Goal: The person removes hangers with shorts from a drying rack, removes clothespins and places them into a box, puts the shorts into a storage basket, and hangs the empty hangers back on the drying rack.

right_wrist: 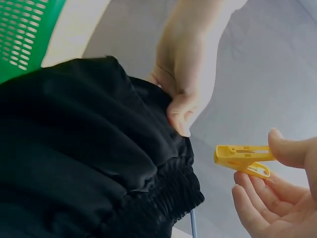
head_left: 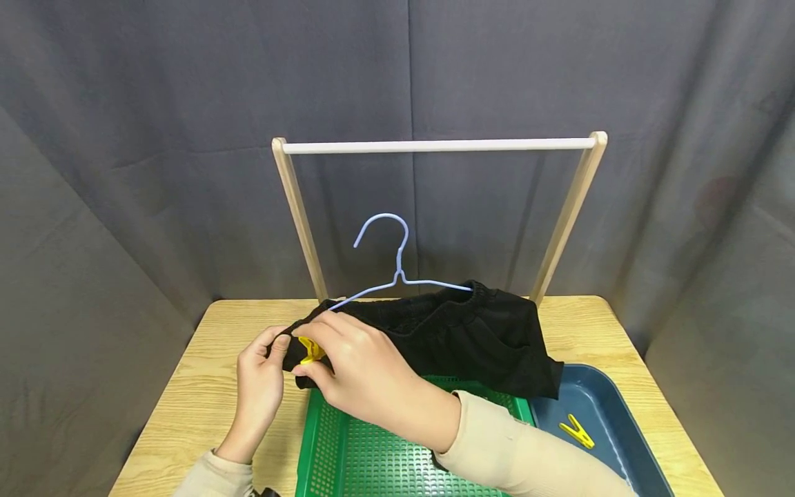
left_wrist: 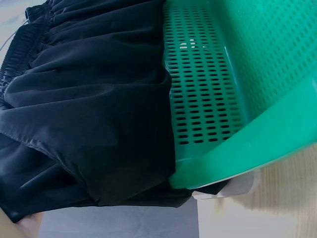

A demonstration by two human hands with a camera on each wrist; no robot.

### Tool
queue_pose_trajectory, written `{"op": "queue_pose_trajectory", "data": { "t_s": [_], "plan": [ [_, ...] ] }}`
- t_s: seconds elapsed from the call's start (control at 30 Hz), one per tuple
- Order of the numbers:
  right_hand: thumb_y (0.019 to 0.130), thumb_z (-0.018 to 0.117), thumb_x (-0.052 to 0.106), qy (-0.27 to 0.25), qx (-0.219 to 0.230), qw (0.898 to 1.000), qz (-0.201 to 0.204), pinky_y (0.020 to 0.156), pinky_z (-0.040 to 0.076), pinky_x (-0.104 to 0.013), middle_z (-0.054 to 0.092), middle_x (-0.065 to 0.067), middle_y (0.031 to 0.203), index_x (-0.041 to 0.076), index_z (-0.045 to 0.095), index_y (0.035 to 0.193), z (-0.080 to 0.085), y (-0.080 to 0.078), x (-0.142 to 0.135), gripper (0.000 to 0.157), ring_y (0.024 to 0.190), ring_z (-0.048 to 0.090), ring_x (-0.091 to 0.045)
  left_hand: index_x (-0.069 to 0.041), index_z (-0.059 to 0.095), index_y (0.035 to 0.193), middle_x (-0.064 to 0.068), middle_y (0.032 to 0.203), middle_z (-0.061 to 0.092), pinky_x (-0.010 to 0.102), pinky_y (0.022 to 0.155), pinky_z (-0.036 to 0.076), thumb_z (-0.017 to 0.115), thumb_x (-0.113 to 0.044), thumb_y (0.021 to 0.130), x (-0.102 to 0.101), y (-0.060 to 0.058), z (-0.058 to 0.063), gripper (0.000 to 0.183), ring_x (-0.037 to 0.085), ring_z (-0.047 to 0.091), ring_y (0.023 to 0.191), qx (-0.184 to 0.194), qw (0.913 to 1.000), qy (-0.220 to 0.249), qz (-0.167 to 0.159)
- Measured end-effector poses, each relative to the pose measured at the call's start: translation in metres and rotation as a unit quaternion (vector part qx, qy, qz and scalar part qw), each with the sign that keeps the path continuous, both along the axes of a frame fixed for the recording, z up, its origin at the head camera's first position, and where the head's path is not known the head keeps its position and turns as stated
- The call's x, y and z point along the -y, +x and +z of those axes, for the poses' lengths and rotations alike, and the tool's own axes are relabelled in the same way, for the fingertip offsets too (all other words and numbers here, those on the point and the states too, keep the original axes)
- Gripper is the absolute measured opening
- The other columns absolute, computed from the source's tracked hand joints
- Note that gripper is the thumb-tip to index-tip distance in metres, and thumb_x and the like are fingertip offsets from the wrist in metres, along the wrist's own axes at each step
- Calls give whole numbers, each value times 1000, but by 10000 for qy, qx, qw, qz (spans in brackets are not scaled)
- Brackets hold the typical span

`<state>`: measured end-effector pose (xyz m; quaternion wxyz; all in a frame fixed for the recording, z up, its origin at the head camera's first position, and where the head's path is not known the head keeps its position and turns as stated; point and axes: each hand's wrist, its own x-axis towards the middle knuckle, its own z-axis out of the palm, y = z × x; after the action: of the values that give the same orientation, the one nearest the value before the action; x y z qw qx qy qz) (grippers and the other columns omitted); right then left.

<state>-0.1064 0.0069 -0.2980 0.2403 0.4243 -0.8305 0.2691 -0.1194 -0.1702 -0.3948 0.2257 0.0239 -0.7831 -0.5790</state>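
Observation:
Black shorts (head_left: 459, 338) with an elastic waistband (right_wrist: 173, 193) hang around the lower part of a light-blue hanger (head_left: 399, 266). My left hand (head_left: 261, 376) pinches the shorts at their left end, near the waistband. Between thumb and fingers, my right hand (head_left: 366, 366) holds a yellow clothespin (right_wrist: 242, 157) by its handle ends. In the right wrist view the clothespin is beside the waistband, apart from the cloth. The left wrist view shows the shorts' folds (left_wrist: 99, 99) but little of the left hand.
Under the shorts stands a green perforated basket (head_left: 323, 442). A blue tray (head_left: 611, 407) at the right holds another yellow clothespin (head_left: 577, 431). Behind rises a wooden rack with a white bar (head_left: 435, 146). All stand on a wood-grain table (head_left: 230, 345).

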Motion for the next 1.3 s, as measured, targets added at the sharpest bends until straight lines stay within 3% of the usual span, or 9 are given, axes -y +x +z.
{"op": "queue_pose_trajectory", "data": {
  "t_s": [0.2, 0.5, 0.73, 0.87, 1.07, 1.3],
  "plan": [
    [80, 74, 25, 103, -110, 9998, 150, 79, 46, -18, 60, 2, 102, 7, 62, 109, -12, 7, -14, 36, 91, 55, -9, -2, 68, 93, 6, 91, 66, 17, 67, 47, 53, -12, 94, 0, 0, 0, 18, 6, 59, 79, 88, 9999, -78, 37],
    [78, 76, 23, 137, -49, 9996, 255, 80, 45, -16, 59, 3, 101, 8, 61, 109, -24, 12, -32, 37, 88, 54, -7, -2, 68, 94, 7, 91, 65, 16, 70, 45, 53, -11, 94, 0, 0, 3, 17, 6, 58, 80, 185, 9998, -98, 43],
    [78, 76, 23, 80, -12, 9998, 175, 81, 46, -18, 59, 5, 104, 10, 61, 110, -33, 17, -49, 37, 91, 56, -7, -1, 68, 94, 9, 94, 66, 16, 70, 45, 53, -9, 94, -1, 0, 5, 17, 6, 58, 81, 374, 9992, -62, 99],
    [79, 75, 24, 63, 11, 10000, 54, 81, 47, -20, 59, 7, 105, 12, 62, 109, -39, 19, -61, 36, 90, 57, -6, -1, 68, 95, 6, 93, 65, 16, 72, 45, 54, -10, 94, -1, 1, 2, 17, 6, 57, 82, 299, 9995, -42, 90],
    [82, 71, 28, -37, 400, 9991, -123, 81, 47, -21, 60, 9, 105, 14, 61, 110, -46, 23, -78, 33, 94, 56, -5, 0, 67, 93, 1, 89, 64, 16, 70, 45, 53, -10, 94, 0, 2, 2, 17, 7, 58, 79, 256, 9996, 64, 89],
    [82, 71, 29, -195, 407, 9987, -219, 80, 47, -20, 60, 12, 106, 16, 60, 113, -54, 23, -102, 35, 94, 56, -3, 0, 67, 93, 0, 88, 64, 17, 69, 46, 54, -12, 94, -1, 0, 3, 18, 8, 58, 79, 289, 9995, 77, 45]
  ]
}}
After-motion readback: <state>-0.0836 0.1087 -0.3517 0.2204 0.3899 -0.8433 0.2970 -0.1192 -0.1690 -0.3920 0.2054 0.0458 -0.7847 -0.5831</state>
